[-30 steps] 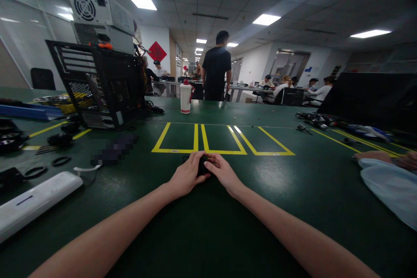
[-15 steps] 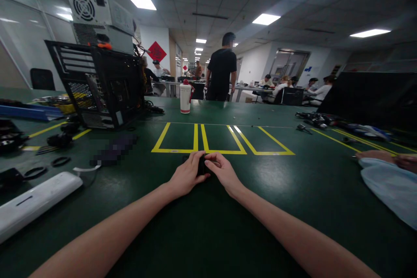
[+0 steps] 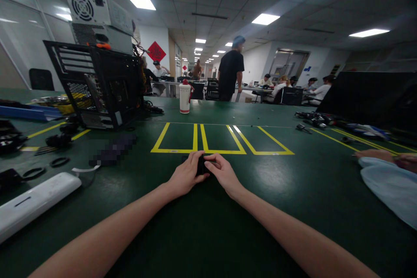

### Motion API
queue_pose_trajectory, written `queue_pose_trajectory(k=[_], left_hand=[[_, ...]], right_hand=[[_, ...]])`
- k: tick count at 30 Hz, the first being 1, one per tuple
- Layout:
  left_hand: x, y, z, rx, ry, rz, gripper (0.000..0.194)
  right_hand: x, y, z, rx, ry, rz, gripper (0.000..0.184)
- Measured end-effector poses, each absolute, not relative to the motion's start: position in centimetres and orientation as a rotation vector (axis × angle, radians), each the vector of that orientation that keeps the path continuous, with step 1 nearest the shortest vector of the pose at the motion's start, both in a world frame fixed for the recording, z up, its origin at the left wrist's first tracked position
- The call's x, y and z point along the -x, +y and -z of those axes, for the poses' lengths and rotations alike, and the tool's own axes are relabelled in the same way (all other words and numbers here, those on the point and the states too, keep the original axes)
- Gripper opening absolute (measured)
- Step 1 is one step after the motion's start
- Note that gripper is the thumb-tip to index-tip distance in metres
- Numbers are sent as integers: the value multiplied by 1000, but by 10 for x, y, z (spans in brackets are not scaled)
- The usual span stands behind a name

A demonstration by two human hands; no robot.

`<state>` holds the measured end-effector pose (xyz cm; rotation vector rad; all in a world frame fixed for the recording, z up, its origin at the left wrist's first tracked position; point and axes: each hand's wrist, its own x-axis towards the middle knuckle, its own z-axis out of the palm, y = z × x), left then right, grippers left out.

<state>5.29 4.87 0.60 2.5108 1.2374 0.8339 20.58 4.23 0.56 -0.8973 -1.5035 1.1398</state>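
My left hand [image 3: 186, 176] and my right hand [image 3: 222, 173] meet on the green table [image 3: 208, 226], just in front of the yellow taped rectangles [image 3: 221, 140]. Both close their fingers round a small black object [image 3: 201, 166] held between them; most of it is hidden by the fingers, so I cannot name it. Both forearms stretch forward from the bottom of the frame.
An open black computer case [image 3: 97, 82] with a power supply on top stands at the left. A white bottle with a red cap [image 3: 184, 97] stands behind the rectangles. A white bar [image 3: 35, 202] and black rings [image 3: 58, 162] lie at the left. Another person's sleeve [image 3: 387, 186] rests at the right.
My hands stay together on the small black object. The person in the black shirt beyond the table has walked to the right.
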Motion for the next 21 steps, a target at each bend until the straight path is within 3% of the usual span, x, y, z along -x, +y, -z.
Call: queue_pose_trajectory(k=[6, 16, 21], left_hand=[[-51, 49, -6, -2509, 1212, -846, 56], [-55, 48, -8, -2503, 1239, -836, 53], [-54, 46, -11, -2507, 1233, -832, 53]], right_hand=[[-208, 46, -6, 976, -1493, -1189, 33], [-206, 41, -4, 888, -1515, -1145, 21], [-208, 45, -4, 973, -1521, -1151, 31]])
